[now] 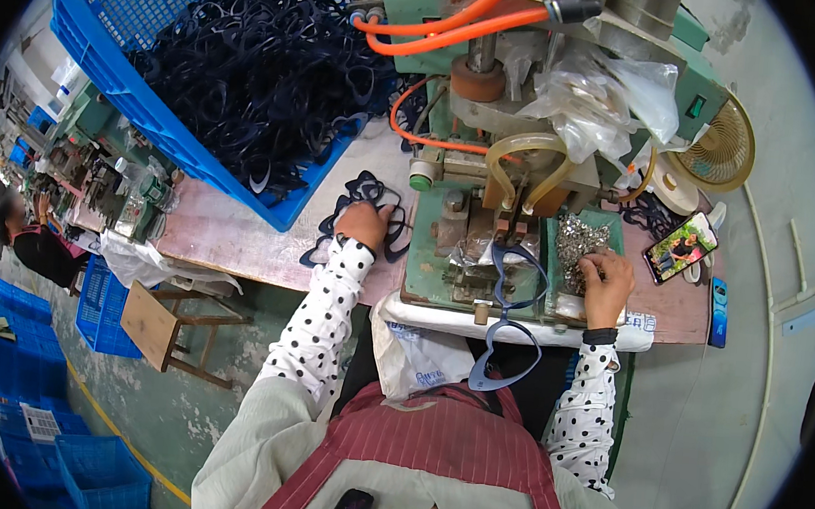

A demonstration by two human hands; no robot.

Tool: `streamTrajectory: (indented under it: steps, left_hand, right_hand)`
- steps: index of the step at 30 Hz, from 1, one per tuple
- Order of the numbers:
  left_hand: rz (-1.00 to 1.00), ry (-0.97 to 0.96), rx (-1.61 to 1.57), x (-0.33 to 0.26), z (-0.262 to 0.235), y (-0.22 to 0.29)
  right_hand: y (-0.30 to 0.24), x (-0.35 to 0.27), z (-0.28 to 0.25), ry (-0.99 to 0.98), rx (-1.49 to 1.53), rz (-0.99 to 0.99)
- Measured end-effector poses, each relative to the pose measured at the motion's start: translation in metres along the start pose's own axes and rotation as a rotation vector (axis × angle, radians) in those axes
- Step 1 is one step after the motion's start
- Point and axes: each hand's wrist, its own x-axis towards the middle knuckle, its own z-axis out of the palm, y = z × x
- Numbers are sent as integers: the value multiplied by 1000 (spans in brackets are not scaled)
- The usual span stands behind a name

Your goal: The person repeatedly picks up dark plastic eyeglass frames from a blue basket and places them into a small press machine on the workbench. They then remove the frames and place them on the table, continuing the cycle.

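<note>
Person seated at a green bench press, both hands reaching for parts.

The left hand (364, 224) closes on dark plastic eyeglass frames (370, 194) lying on the tabletop (227, 231) below a blue crate (143, 90). The right hand (606, 280) pinches into a tray of small silver metal pieces (581, 238). Best to lift one frame free and pick a single piece.

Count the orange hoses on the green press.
2. One orange hose runs across the top of the green press; a thinner orange hose loops down its left side. More may be hidden behind.
</note>
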Motion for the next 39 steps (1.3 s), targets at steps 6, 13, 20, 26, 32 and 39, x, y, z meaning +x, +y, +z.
streamTrajectory:
  steps: [6,13,20,26,32,39]
  left_hand:
    - [27,-158,-339,16,2,-12]
    - [125,-1,-192,1,-4,-2]
    - [332,410,-127,-39,-38,-22]
    - [225,366,-662,-65,-120,3]
    - [574,106,-1334,-113,-167,50]
    - [548,50,-1376,-103,-194,87]
  right_hand:
    - [0,0,0,77,72,107]
    - [-14,12,-5,72,246,344]
    - [14,3,5,80,182,205]
    - [-34,20,-4,122,379,209]
    - [-137,25,-31,-92,668,115]
    - [-174,23,-28,-190,877,326]
